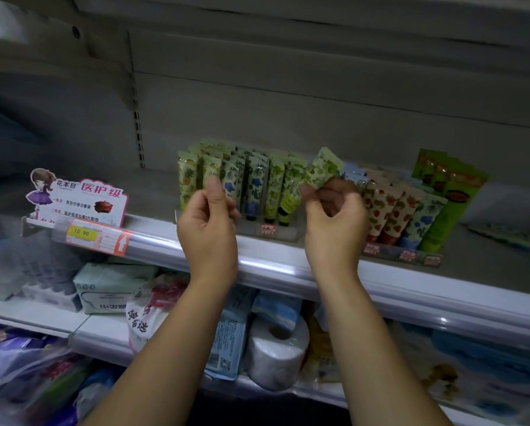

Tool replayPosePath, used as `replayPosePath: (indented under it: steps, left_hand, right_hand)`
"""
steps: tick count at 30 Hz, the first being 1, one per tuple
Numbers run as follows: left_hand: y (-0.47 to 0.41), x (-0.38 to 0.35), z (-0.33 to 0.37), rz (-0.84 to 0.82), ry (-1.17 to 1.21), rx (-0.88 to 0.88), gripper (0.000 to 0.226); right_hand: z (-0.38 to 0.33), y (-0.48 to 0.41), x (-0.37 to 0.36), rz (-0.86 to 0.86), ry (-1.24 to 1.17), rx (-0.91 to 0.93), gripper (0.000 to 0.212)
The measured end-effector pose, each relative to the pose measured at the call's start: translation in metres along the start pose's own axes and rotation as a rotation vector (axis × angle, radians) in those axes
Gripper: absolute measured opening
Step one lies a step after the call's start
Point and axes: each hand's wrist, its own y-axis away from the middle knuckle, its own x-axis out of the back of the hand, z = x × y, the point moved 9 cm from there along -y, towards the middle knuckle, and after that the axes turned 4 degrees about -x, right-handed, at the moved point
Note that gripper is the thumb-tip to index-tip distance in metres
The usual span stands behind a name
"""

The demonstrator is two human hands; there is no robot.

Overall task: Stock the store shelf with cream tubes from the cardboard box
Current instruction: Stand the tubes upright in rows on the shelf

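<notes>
Head view: right hand (334, 216) pinched a green cream tube (323, 167) at the display rack's (283, 233) right end. Its long axis was tilted, crimp up-right, cap toward the rack. Left hand (208, 222) pinched a front-row tube (212, 170) at the rack's left end. Right hand nearer for seating.

Price tag (82, 233): "10 90"

I count two hands, my left hand (208, 222) and right hand (334, 222). I hold one green leaf-printed plastic cream tube (323, 167) at one o'clock. One white paper toilet roll (276, 352) at six, one pink cardboard sign (101, 201) at nine.
</notes>
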Motion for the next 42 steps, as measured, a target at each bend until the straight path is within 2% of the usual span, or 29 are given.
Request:
replayPosePath:
  steps: [12, 17, 23, 35, 38, 42]
  left_hand:
    - [-0.001, -0.003, 0.004, -0.023, 0.026, -0.037, 0.046]
    - [0.001, -0.003, 0.003, -0.032, 0.001, -0.055, 0.048]
    - [0.0, -0.004, 0.001, -0.049, -0.003, -0.036, 0.045]
    - [0.0, -0.006, 0.001, -0.074, -0.08, -0.049, 0.048]
    - [0.0, -0.007, 0.003, -0.081, -0.127, -0.066, 0.054]
    - [0.002, -0.014, 0.005, -0.137, -0.198, -0.075, 0.053]
  right_hand:
    - [0.016, -0.001, -0.037, -0.146, 0.231, -0.003, 0.018]
    - [0.017, -0.001, -0.044, -0.191, 0.333, 0.01, 0.032]
    - [0.018, 0.0, -0.047, -0.193, 0.386, -0.008, 0.024]
    - [0.021, 0.002, -0.039, -0.199, 0.352, -0.047, 0.027]
    - [0.022, 0.002, -0.03, -0.151, 0.34, -0.054, 0.016]
    - [0.011, 0.008, -0.013, -0.075, 0.268, -0.034, 0.015]
